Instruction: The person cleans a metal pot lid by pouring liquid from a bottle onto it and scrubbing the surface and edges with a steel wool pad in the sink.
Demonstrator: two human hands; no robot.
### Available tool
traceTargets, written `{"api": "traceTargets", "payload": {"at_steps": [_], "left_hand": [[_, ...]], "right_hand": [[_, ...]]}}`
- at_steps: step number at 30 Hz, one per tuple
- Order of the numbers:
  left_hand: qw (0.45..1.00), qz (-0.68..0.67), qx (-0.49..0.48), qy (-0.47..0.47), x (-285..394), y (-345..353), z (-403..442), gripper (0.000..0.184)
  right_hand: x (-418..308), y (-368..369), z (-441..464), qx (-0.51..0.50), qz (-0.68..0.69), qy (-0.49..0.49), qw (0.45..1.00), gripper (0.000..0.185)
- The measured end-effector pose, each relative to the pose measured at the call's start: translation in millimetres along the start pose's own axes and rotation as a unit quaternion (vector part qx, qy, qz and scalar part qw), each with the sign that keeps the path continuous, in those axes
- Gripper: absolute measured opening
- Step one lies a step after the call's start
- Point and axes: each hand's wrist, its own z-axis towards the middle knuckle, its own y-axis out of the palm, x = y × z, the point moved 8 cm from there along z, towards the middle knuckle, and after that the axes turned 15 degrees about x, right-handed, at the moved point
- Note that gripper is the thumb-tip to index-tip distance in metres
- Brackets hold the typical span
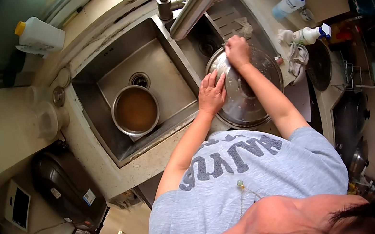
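Observation:
A large round metal lid (266, 87) with wet spots on it lies over the right part of the sink, reaching the counter's front edge. My left hand (212, 96) rests on the lid's left side, its fingers stretched out flat. Near the lid's far edge, my right hand (238, 53) is closed and pressed down; whatever is inside its fingers is hidden. In the left basin (108, 73), a round metal pot (155, 103) holds brownish liquid and stands beside the drain (139, 79).
A metal faucet (200, 6) reaches over the small basin. On the right counter stand a blue-capped bottle (288, 6), a spray bottle (307, 35) and a crumpled cloth (297, 58). A yellow-capped white jug (42, 34) is by the window; clear containers (47, 119) sit left.

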Motion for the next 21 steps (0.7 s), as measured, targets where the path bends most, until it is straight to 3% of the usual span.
{"api": "traceTargets", "payload": {"at_steps": [4, 5, 7, 9, 12, 13, 15, 16, 17, 19, 21], "left_hand": [[1.000, 0.011, 0.000, -0.001, -3, 5, 1, 0.049], [1.000, 0.008, 0.002, 0.002, -2, 5, 4, 0.049], [1.000, 0.005, -0.003, 0.005, -1, 1, -2, 0.049], [1.000, 0.006, -0.007, -0.004, -2, 3, -2, 0.048], [1.000, 0.011, -0.002, -0.004, -1, 5, -1, 0.047], [1.000, 0.010, -0.003, -0.003, -1, 3, -1, 0.046], [1.000, 0.006, 0.004, 0.000, -1, 1, 0, 0.046], [1.000, -0.002, 0.009, 0.004, 1, 0, 0, 0.045], [1.000, -0.002, 0.009, 0.004, -3, 2, -3, 0.045], [1.000, 0.029, -0.004, -0.008, -10, 14, -10, 0.046], [0.999, 0.033, -0.003, -0.005, -9, 9, -8, 0.042]], "right_hand": [[-56, 16, -38, -0.102, 0.145, -0.100, 0.979, 0.007], [-53, 15, -36, -0.104, 0.134, -0.094, 0.981, 0.007], [0, 4, -4, -0.015, -0.010, 0.015, 1.000, 0.007], [-21, 10, -17, -0.014, -0.011, -0.069, 0.997, 0.011], [-65, 2, -35, -0.065, 0.161, -0.156, 0.972, 0.010], [-40, 20, -35, -0.065, 0.163, -0.155, 0.972, 0.010], [77, 72, -30, 0.019, -0.016, 0.042, 0.999, 0.011], [79, 79, -36, 0.028, -0.040, 0.027, 0.998, 0.011], [74, 84, -39, 0.038, -0.063, 0.012, 0.997, 0.011], [-62, 9, -41, -0.071, 0.178, -0.141, 0.971, 0.011], [-45, 7, -28, -0.073, 0.147, -0.116, 0.980, 0.010]]}}
